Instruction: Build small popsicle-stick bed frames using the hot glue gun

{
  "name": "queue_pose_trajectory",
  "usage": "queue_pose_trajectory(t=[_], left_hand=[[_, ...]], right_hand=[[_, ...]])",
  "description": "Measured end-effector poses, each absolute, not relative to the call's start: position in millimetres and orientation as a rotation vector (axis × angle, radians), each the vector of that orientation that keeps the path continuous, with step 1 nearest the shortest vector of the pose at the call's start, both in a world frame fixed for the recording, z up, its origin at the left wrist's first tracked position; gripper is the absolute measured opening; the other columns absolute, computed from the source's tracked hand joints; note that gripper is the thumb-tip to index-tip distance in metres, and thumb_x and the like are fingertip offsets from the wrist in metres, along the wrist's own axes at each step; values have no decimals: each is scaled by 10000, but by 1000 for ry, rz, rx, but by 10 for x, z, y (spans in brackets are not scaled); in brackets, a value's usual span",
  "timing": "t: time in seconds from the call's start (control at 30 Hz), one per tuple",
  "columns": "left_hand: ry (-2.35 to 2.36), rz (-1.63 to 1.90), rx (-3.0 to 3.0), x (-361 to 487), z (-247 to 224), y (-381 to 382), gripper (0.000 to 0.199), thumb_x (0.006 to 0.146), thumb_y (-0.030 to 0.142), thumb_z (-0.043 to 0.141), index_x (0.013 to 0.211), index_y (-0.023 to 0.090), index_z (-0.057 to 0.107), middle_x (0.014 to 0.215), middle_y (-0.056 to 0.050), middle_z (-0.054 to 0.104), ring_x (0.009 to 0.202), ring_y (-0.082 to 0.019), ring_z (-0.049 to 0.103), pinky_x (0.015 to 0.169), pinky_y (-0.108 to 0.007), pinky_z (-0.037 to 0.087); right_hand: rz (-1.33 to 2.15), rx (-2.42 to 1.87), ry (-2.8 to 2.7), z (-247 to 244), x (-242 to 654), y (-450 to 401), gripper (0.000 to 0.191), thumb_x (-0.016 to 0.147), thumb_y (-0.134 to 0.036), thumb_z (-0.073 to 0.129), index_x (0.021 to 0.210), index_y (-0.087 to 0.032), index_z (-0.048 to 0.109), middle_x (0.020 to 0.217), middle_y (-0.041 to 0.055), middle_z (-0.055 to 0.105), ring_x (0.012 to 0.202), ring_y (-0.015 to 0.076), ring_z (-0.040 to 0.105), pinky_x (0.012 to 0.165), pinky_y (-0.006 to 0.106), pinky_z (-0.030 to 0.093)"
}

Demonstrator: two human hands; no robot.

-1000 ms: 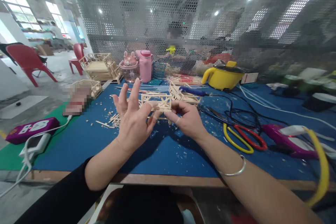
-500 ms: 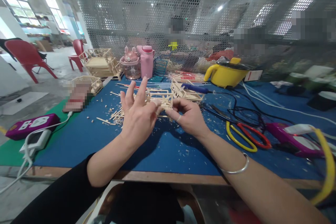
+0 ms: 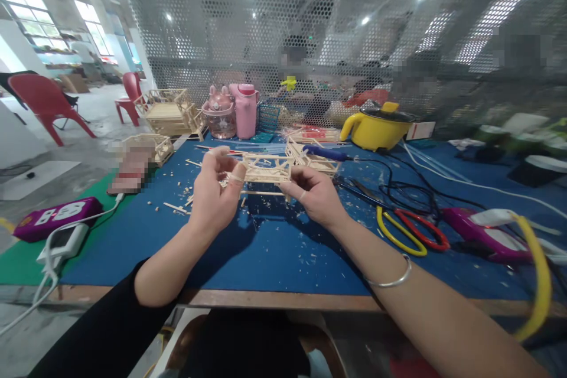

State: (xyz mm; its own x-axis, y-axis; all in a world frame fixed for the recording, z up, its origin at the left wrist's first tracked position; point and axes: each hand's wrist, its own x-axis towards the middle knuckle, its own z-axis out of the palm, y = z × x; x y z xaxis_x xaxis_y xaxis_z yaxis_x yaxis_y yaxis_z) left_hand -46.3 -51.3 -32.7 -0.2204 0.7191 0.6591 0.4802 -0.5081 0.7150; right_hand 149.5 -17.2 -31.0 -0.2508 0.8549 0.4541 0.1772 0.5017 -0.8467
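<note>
A small frame of thin wooden sticks [image 3: 268, 172] is held between both hands above the blue table mat [image 3: 283, 260]. My left hand [image 3: 218, 192] pinches its left end between thumb and fingers. At its right end, my right hand [image 3: 315, 194] grips the frame with thumb and forefinger. Behind it rests another stick structure [image 3: 312, 156], with a blue-handled tool [image 3: 325, 153] lying across it. Loose sticks [image 3: 176, 208] and small wood bits lie left of my left hand.
Yellow-and-red-handled scissors [image 3: 401, 230] and black cables lie at the right, near a yellow pot [image 3: 378, 127]. Pink bottle [image 3: 245, 111], basket [image 3: 219, 121] and larger stick model [image 3: 170, 113] stand at the back. A phone [image 3: 133, 168] and purple box [image 3: 57, 218] are left.
My left hand has moved left and its raised fingers have folded down, closing on the frame's left end. More of the frame now shows between the hands. My right hand keeps its grip.
</note>
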Motion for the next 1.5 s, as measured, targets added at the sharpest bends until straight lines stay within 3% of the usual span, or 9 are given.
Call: queue_pose_trajectory(t=[0.1, 0.27, 0.8, 1.13, 1.5], left_hand=[[1450, 1640, 1799, -426, -340, -509, 445, 812, 339, 633, 1193, 193, 456, 865, -20, 619, 773, -149, 609, 697, -300, 508], [1460, 1653, 1750, -399, -331, -521, 542, 749, 297, 686, 1226, 200, 449, 884, -26, 631, 818, -157, 619, 644, -271, 518], [1441, 1643, 1763, -388, -358, -533, 588, 732, 291, 707, 1250, 193, 446, 891, -31, 633, 850, -164, 619, 626, -252, 544], [1483, 1609, 1792, -393, -362, -531, 580, 741, 269, 698, 1257, 175, 451, 866, -19, 635, 830, -154, 618, 633, -239, 505], [1380, 1688, 1712, -439, -369, -436, 556, 731, 264, 711, 1221, 182, 462, 871, -12, 657, 834, -145, 629, 723, -265, 484]], right_hand=[[904, -884, -1720, -317, 1506, -145, 262, 683, -370, 713, 664, -191, 523, 608, -59, 446, 569, 89, 404, 565, 245, 355], [1091, -837, -1667, -303, 1544, -90, 182, 664, -337, 673, 718, -186, 588, 605, -42, 544, 582, 112, 482, 616, 273, 409], [1013, -955, -1656, -278, 1551, -96, 174, 675, -293, 608, 557, -186, 539, 517, -54, 469, 537, 97, 402, 581, 263, 327], [990, -984, -1653, -257, 1525, -117, 187, 669, -315, 637, 577, -179, 547, 539, -53, 504, 553, 92, 429, 599, 260, 368], [1119, -817, -1623, -298, 1513, -99, 234, 667, -328, 706, 796, -180, 580, 652, -56, 516, 574, 81, 490, 599, 254, 424]])
